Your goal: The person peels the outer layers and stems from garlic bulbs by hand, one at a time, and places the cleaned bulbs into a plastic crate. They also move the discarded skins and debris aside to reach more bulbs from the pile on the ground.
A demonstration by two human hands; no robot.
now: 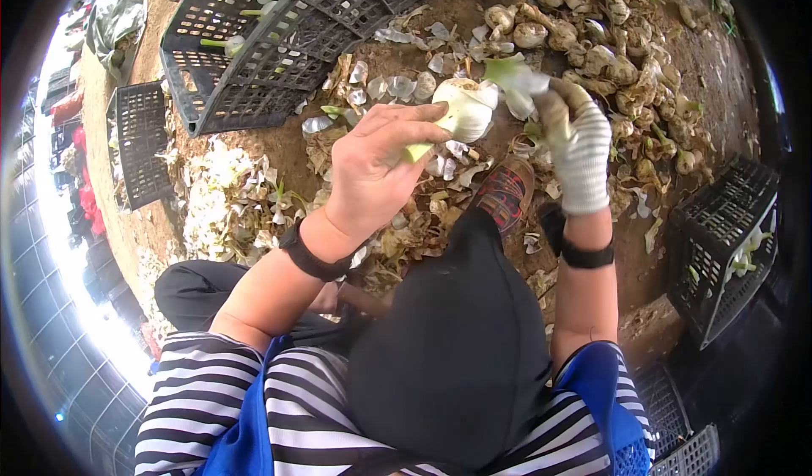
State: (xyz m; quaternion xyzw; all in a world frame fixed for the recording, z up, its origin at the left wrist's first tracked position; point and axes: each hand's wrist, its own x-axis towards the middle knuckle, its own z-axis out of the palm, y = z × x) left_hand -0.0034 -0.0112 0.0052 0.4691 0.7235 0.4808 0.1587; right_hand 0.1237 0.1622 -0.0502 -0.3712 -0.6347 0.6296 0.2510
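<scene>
My bare left hand [385, 159] pinches a garlic bulb [469, 112] by its short green stem. The bulb is white and smooth, with its root end turned to the right. My right hand [579, 142], in a white knitted glove with soiled fingers, is just right of the bulb and apart from it. At its fingertips is a strip of garlic skin [516, 82], pale with a green end and blurred by motion. The right fingers are closed on this strip.
A heap of unpeeled garlic bulbs [622, 61] lies at the upper right. A black crate [279, 53] with several peeled bulbs stands at upper left, another crate [139, 142] farther left, and one [727, 247] at right. Loose skins [224, 197] litter the ground around my shoe [506, 195].
</scene>
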